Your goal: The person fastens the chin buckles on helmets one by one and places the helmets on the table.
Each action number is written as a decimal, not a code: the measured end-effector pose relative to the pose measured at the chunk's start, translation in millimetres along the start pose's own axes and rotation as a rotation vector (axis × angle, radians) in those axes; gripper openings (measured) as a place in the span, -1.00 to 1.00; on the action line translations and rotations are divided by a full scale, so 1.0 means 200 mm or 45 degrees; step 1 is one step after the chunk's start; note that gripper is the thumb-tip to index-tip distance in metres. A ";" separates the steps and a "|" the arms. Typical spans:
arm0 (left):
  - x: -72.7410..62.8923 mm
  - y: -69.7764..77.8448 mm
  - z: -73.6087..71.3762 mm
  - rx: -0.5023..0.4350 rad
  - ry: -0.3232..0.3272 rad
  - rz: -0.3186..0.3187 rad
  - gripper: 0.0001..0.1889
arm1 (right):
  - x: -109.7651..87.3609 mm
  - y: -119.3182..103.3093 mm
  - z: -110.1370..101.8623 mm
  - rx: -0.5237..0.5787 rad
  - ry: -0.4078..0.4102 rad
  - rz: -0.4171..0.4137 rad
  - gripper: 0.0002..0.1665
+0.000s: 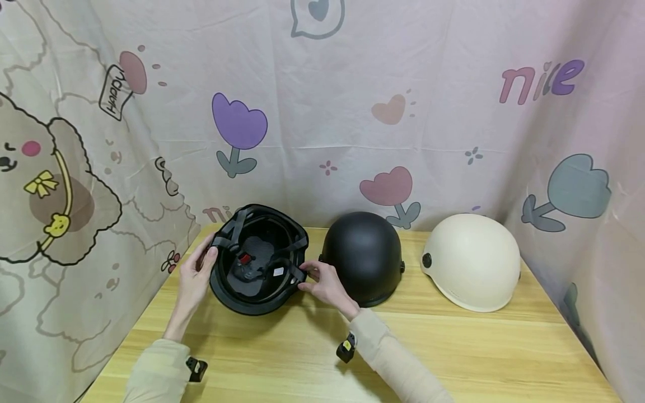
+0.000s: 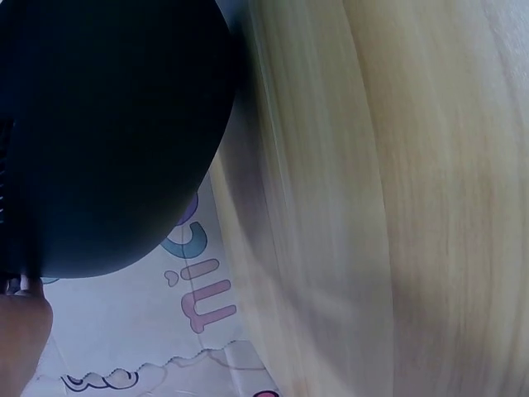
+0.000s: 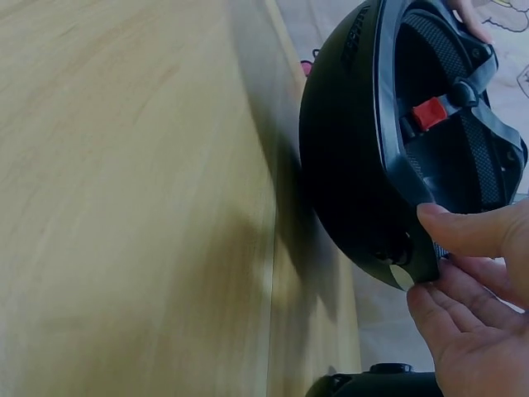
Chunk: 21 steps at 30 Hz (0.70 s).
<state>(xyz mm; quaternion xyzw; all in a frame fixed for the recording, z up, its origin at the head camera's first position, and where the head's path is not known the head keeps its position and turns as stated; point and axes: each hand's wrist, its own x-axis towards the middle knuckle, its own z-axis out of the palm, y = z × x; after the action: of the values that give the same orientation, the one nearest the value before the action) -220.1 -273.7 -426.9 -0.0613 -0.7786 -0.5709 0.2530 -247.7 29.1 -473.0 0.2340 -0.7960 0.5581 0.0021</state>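
A black helmet [image 1: 256,302] is tipped so its hollow inside faces the head camera, with grey straps, a red buckle [image 3: 429,113] and a white label in view. My left hand [image 1: 195,275] grips its left rim, thumb on the near side and fingers mostly hidden behind the shell. At the right rim, my right hand [image 1: 326,284] pinches the edge between thumb and fingers, as the right wrist view also shows. The helmet's dark outer shell [image 2: 116,132] fills the upper left of the left wrist view, above the wooden table [image 2: 331,248].
A second black helmet [image 1: 361,257] stands dome up just right of my right hand. Farther right is a cream helmet [image 1: 473,263] with a black side knob. Behind the table hangs a printed curtain [image 1: 312,112], which also runs along both sides.
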 end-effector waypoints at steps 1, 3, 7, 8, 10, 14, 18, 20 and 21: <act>0.00 0.00 0.00 -0.007 0.002 -0.003 -0.55 | 0.00 0.00 0.00 0.004 0.001 0.002 -0.61; 0.00 0.01 0.01 -0.016 0.006 -0.008 -0.56 | 0.00 0.00 0.00 0.005 0.000 0.010 -0.60; 0.00 0.02 0.02 -0.018 0.021 0.000 -0.56 | 0.00 0.01 0.01 -0.013 0.002 0.007 -0.60; 0.00 0.03 0.02 -0.026 0.025 0.009 -0.57 | 0.01 0.01 0.01 -0.019 0.003 0.005 -0.60; 0.00 0.04 0.03 -0.043 0.034 0.038 -0.57 | 0.01 0.01 0.02 -0.024 0.009 0.001 -0.60; 0.00 0.04 0.04 -0.048 0.056 0.112 -0.58 | 0.01 0.01 0.03 -0.039 0.024 0.010 -0.61; -0.01 0.05 0.06 0.001 0.092 0.160 -0.58 | 0.02 0.01 0.05 -0.065 0.038 0.034 -0.60; 0.00 0.06 0.06 0.013 0.111 0.168 -0.59 | 0.02 0.01 0.05 -0.064 0.039 0.050 -0.60; -0.01 0.06 0.06 0.017 0.115 0.173 -0.59 | 0.02 0.01 0.05 -0.056 0.037 0.059 -0.60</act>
<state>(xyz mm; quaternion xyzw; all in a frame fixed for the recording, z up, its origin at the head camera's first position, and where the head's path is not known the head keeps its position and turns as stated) -218.8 -258.2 -420.1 -0.0864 -0.7642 -0.5496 0.3264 -249.0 18.7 -478.2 0.2072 -0.8133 0.5437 0.0057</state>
